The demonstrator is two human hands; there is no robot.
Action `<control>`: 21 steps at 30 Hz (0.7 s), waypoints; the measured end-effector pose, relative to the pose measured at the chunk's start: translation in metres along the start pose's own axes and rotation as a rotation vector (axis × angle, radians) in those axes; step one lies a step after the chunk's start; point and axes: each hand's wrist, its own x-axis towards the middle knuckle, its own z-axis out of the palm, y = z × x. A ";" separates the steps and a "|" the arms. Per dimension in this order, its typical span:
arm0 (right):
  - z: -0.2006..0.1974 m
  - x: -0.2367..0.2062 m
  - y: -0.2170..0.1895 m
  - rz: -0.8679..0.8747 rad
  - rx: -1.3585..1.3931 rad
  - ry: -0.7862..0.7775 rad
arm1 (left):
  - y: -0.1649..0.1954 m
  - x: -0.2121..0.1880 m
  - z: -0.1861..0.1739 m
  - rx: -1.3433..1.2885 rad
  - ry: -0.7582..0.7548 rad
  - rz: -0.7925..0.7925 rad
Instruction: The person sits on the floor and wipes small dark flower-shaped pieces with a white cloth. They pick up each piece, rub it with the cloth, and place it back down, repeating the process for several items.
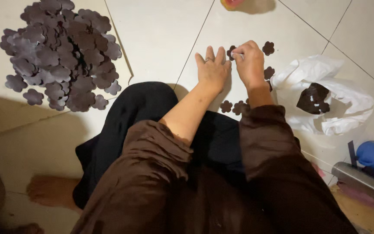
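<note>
Dark-purple flower cutouts pile [61, 54] sits at 10 o'clock on the tile floor [161, 34]. Left hand [213, 69] lies flat, fingers spread, empty, pressing the floor. Right hand [249, 63] is curled, pinching a single flower cutout [230, 52] at 12 o'clock. Best handled by the edge, with the left hand steadying. Loose cutouts [234, 107] lie near the wrists; white plastic bag [325, 95] at 3 o'clock.
</note>
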 end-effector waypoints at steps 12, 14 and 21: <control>0.010 0.000 -0.002 -0.090 -0.048 0.091 | 0.005 0.005 0.012 -0.037 0.021 -0.035; 0.006 0.001 -0.004 -0.048 -0.064 0.071 | 0.004 0.008 0.008 -0.039 0.004 -0.030; 0.003 -0.014 -0.008 0.073 -0.086 -0.064 | 0.000 -0.015 -0.003 -0.035 -0.034 -0.026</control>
